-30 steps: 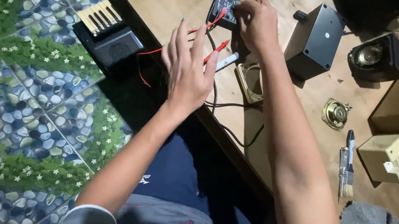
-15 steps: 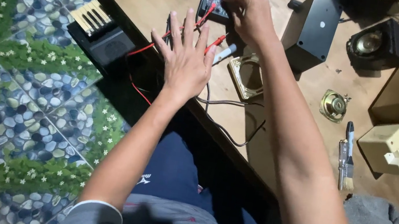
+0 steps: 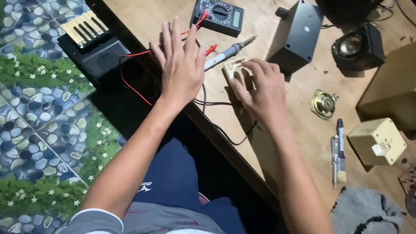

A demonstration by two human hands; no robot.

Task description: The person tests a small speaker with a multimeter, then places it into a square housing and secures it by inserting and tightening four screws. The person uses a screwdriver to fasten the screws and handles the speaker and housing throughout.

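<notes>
Head view: left hand [image 3: 182, 68] fingers spread flat over red probe leads [image 3: 201, 19]; right hand [image 3: 261, 89] fingers curl on a small pale part [image 3: 234, 66]; multimeter [image 3: 218, 14] just beyond.

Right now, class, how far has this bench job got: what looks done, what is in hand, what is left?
Done: the multimeter lies out, its red probes on the table. In hand: the left hand lies flat over the probe leads, and the right hand covers a small pale part beside the soldering iron. Left: the loose speaker and brush lie untouched.
</notes>
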